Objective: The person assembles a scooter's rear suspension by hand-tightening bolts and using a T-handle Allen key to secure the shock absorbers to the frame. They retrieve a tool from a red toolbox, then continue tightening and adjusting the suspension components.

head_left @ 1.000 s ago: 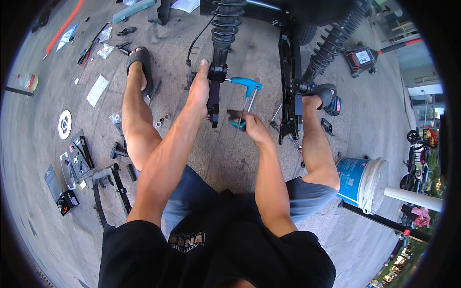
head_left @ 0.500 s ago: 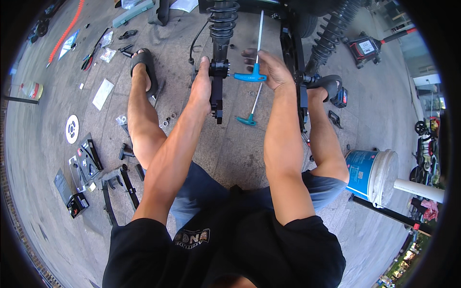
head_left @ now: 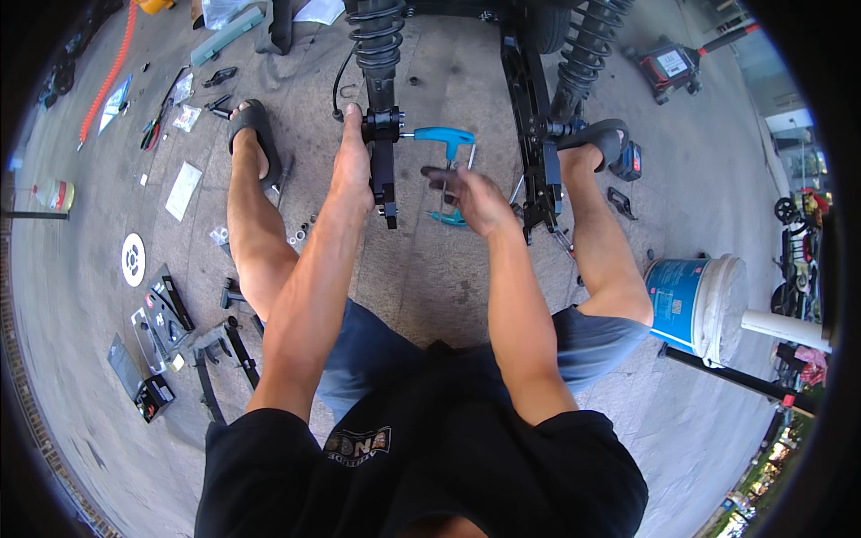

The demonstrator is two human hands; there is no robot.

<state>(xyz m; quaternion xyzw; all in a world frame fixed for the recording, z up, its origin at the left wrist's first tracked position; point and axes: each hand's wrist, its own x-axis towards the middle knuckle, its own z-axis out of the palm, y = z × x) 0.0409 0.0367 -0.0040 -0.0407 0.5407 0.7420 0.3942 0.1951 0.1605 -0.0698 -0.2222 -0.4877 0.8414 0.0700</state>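
My left hand (head_left: pixel 352 166) is closed round the black lower mount (head_left: pixel 384 161) under the left coil-spring shock absorber (head_left: pixel 375 45), thumb pointing up. From a bolt on the mount's right side sticks the short end of a blue T-handle hex key (head_left: pixel 448 136); its long shaft points down toward me. Close beside that shaft is my right hand (head_left: pixel 480 199), fingers stretched to the left and somewhat blurred; whether they touch the shaft I cannot tell. Partly behind this hand, a second T-handle hex key (head_left: pixel 439 216) lies on the ground.
A black arm (head_left: pixel 535 161) and second shock absorber (head_left: pixel 587 49) stand to the right. A red floor jack (head_left: pixel 665 67) is farther back. At right is a blue bucket (head_left: pixel 679 305). Small parts, pliers (head_left: pixel 151 133) and opened boxes (head_left: pixel 152 394) lie on the left paving.
The hex key in the bolt has swung round: its long shaft pointed up and now points down. My right hand has moved down and left. The whole view has shifted slightly.
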